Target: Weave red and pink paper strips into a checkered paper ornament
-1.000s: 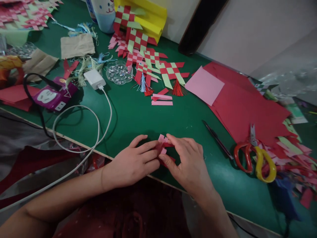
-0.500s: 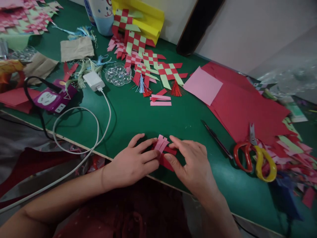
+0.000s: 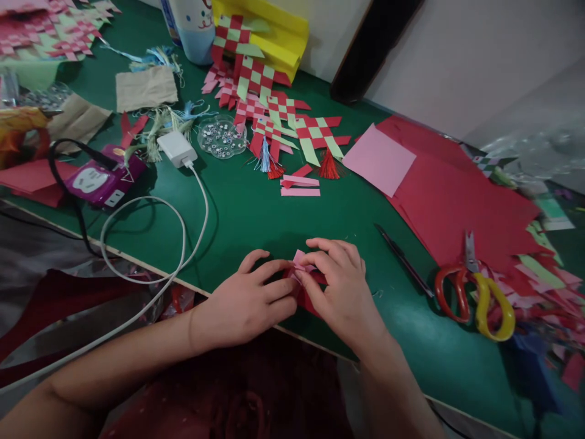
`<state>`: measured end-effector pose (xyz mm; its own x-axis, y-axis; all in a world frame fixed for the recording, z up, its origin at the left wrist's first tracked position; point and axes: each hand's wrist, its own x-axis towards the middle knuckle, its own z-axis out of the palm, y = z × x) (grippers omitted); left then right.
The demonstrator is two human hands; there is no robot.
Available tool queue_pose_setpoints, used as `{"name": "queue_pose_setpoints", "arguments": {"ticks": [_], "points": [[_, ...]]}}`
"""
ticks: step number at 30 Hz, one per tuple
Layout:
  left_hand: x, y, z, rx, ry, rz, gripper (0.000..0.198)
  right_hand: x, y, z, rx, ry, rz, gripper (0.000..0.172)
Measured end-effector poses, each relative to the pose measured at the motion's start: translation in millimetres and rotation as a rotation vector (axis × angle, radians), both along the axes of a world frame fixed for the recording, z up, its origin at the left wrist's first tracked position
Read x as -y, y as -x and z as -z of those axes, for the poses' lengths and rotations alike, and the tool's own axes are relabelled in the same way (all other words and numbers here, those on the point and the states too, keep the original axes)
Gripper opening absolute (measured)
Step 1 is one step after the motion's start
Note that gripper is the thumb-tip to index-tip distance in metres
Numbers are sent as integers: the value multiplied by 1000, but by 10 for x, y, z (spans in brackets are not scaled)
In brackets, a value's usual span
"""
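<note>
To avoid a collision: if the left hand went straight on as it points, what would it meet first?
First the pink and red paper it touches, then probably the right hand; depth is unclear.

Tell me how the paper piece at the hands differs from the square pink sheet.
The paper piece is red and pink; the pink sheet is plain pink. The paper piece is partly covered by the left hand and right hand; the pink sheet lies in open view, partly over red paper. Both include pink paper.
</note>
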<state>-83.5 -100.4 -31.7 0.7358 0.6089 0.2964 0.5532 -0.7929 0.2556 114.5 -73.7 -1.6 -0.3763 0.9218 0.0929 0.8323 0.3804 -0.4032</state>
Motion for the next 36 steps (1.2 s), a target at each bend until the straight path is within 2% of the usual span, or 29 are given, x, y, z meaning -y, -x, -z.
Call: {"name": "queue_pose_setpoints", "arguments": {"ticks": [8,12,15,18,24,33,36], "points": [[-11,6,-32,0,22,17,18,-32,17,-5,-73,68,-18,10],[-2,13,-30,0,12,4,17,-49,19,80,-61,17,-9,27],[0,17,-20,0,23,18,20,-47,2,101,-57,6,-9,32],[0,17,-6,20,23,30,23,-17,-38,67,-30,30,-15,35],[4,7,3,19,23,20,15,84,-116,-14,53,53,-72,42],[3,10,13,29,34,13,17,125,-132,-3,-30,85,-33,33],[2,7,17,40,32,15,18,139,-147,-3,-65,60,-5,23]]}}
